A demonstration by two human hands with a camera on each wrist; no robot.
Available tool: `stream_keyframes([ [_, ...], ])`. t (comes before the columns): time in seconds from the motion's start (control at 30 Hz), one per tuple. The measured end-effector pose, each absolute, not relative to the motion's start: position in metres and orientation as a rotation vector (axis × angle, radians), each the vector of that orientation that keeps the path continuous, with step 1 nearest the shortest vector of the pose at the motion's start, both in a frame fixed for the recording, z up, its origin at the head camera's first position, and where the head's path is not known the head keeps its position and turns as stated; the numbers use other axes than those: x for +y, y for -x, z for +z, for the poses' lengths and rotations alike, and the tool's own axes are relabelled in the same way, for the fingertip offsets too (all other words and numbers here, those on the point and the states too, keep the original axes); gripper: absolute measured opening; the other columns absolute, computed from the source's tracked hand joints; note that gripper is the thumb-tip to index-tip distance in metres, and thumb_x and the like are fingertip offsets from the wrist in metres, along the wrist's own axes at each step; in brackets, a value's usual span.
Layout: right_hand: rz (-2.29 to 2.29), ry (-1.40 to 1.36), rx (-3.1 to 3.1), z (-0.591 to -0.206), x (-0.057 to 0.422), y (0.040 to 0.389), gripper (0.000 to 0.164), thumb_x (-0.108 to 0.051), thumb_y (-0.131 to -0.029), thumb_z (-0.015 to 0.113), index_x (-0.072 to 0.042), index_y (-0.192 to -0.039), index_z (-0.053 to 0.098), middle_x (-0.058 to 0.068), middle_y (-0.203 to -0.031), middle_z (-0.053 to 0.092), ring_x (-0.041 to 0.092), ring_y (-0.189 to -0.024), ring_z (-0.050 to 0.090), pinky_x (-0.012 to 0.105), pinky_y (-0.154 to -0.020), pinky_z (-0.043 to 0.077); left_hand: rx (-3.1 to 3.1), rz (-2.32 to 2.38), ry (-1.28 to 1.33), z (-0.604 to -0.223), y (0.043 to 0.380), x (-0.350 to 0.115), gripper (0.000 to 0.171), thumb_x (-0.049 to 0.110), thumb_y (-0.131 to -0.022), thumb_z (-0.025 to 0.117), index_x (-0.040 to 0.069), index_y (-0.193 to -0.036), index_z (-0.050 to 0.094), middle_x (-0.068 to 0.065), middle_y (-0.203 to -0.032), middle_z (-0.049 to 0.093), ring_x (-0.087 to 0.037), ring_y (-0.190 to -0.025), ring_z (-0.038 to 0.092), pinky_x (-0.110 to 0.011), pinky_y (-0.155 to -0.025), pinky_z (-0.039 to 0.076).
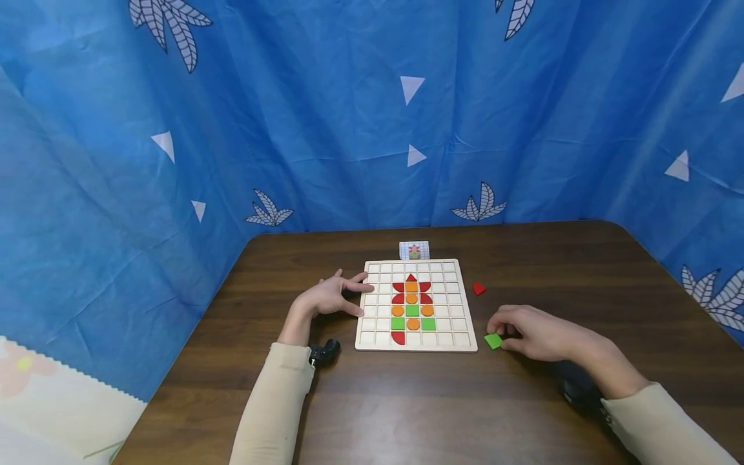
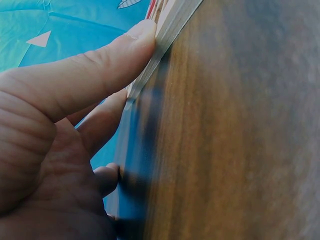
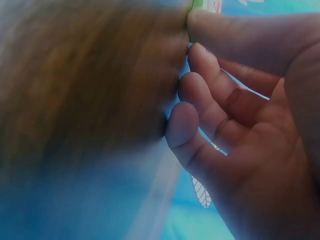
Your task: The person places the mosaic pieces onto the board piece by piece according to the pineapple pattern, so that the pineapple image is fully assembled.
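A pale wooden grid board [image 1: 378, 339] lies on the table, with red, orange and green pieces set in its middle columns. My left hand [image 1: 329, 296] is at the board's left side, thumb and fingertips spread and touching its edge; the left wrist view shows the thumb [image 2: 120, 55] against that edge. To the right of the board, my right hand [image 1: 537, 332] pinches a green square tile [image 1: 493, 341] by its edge, close to the tabletop. Only a sliver of the green tile [image 3: 196, 5] shows beyond the thumb in the right wrist view.
A loose red piece [image 1: 479, 288] lies right of the board. Behind the board sits a small printed card [image 1: 414, 250] with a coloured pattern. The dark wooden table [image 1: 442, 400] ends at a blue curtain [image 1: 349, 129] at the back and sides.
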State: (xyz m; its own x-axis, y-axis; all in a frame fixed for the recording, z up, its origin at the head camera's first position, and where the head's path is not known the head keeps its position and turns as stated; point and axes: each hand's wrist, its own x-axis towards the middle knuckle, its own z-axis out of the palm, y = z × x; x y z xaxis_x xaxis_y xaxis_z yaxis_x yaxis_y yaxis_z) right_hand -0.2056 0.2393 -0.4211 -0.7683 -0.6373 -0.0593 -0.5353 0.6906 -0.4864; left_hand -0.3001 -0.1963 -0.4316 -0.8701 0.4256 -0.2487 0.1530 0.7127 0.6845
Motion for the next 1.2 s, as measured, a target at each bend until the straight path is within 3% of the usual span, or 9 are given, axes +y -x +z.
stream_keyframes([
  [0.17,-0.633,0.944,2.696,-0.420,0.236,0.208,0.020,-0.007,-0.094,0.073,-0.019,-0.110,0.069,-0.010,-0.101,0.060,0.000,-0.087,0.053,0.025,-0.074,0.053,2.528,0.960,-0.452,-0.433,0.300,-0.197,0.056,0.022,-0.083,0.086,0.032,-0.136,0.069,0.012,-0.166,0.037,-0.037,-0.161,-0.009,-0.073,-0.122,-0.009],
  [0.67,-0.685,0.871,2.753,-0.408,0.175,0.224,0.025,-0.012,-0.094,0.074,-0.009,-0.118,0.068,-0.003,-0.102,0.062,0.012,-0.092,0.055,0.031,-0.083,0.055,2.524,0.954,-0.435,-0.433,0.301,-0.197,0.058,0.022,-0.082,0.086,0.033,-0.136,0.068,0.014,-0.165,0.037,-0.036,-0.161,-0.010,-0.074,-0.121,-0.007],
  [0.9,-0.746,0.868,2.766,-0.409,0.137,0.218,0.025,-0.010,-0.092,0.076,-0.006,-0.116,0.068,-0.001,-0.099,0.063,0.013,-0.089,0.054,0.029,-0.081,0.054,2.533,0.949,-0.420,-0.433,0.301,-0.197,0.058,0.023,-0.082,0.086,0.034,-0.136,0.069,0.014,-0.165,0.038,-0.036,-0.162,-0.008,-0.075,-0.121,-0.005],
  [1.2,-0.703,0.829,2.755,-0.412,0.105,0.209,0.025,-0.010,-0.092,0.076,-0.005,-0.114,0.069,-0.001,-0.098,0.063,0.014,-0.090,0.054,0.035,-0.084,0.053,2.538,0.929,-0.441,-0.431,0.301,-0.196,0.059,0.023,-0.082,0.086,0.034,-0.137,0.067,0.013,-0.165,0.037,-0.037,-0.161,-0.008,-0.073,-0.122,-0.007],
])
